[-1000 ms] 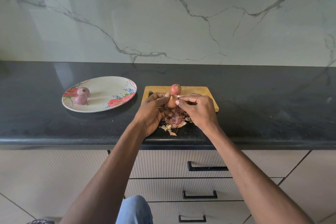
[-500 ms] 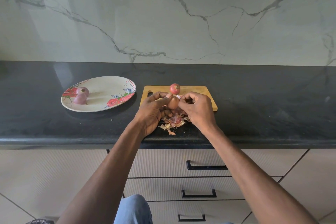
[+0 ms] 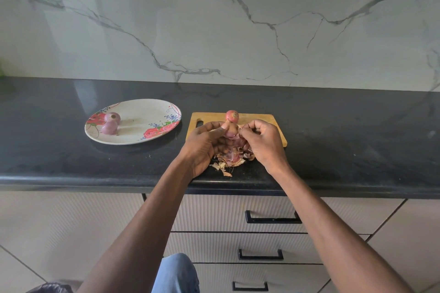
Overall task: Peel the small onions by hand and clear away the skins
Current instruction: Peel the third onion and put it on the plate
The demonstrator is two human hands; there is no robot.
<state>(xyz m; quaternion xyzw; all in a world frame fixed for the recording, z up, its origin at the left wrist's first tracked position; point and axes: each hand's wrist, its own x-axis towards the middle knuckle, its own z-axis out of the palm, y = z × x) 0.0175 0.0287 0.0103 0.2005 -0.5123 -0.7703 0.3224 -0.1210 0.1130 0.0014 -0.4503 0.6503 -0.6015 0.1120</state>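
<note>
My left hand [image 3: 204,143] grips a small onion [image 3: 231,129] above the wooden cutting board [image 3: 257,119]. My right hand [image 3: 264,141] pinches a strip of its papery skin at the onion's right side. Behind the held onion, an unpeeled red onion [image 3: 232,116] sits on the board. A pile of loose onion skins [image 3: 232,158] lies on the board's near end and the counter, partly hidden by both hands. Two peeled onions [image 3: 111,123] rest on the left side of a floral plate [image 3: 142,112].
The black counter [image 3: 345,140] runs left to right, with its front edge just below the skins. A marble backsplash rises behind. Drawers with black handles [image 3: 273,221] sit under the counter. My knee in blue jeans [image 3: 177,273] shows at the bottom.
My right hand's fingers have curled tighter against the held onion and pulled slightly right and down with the skin. My left hand and the onion stay in place.
</note>
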